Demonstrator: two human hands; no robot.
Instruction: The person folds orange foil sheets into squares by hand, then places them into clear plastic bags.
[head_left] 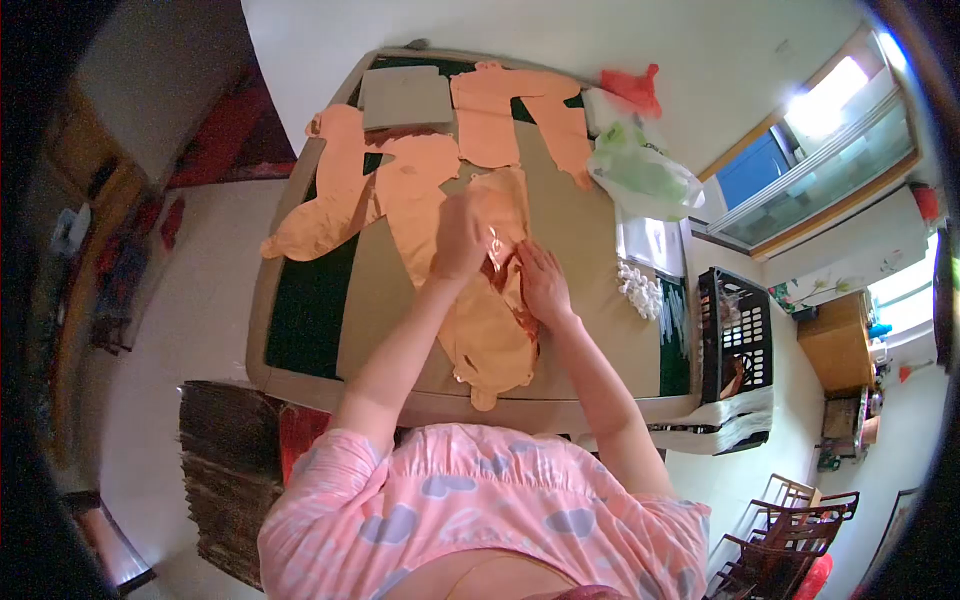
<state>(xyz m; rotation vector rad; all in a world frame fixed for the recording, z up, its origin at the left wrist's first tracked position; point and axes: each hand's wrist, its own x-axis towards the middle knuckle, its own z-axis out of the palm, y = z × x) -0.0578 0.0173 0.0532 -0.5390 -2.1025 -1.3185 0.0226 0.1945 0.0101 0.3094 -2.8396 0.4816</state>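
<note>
A flat, uninflated rose-gold foil balloon (490,340) lies in front of me, creased and glinting near its middle. My left hand (460,238) is over its upper left part, smeared by motion, so its fingers cannot be made out. My right hand (543,285) rests on the balloon's right edge, fingers stretched out. Beyond and to the left, more flat foil balloons lie spread out, one (485,120) at the back and another (335,190) at the left. Some of them overlap.
A grey flat packet (408,98) lies at the back left. At the right are a plastic bag with green contents (640,170), a white clump (640,290), clear sleeves (650,243) and a black crate (738,335). Brown cardboard (590,350) covers much of the table.
</note>
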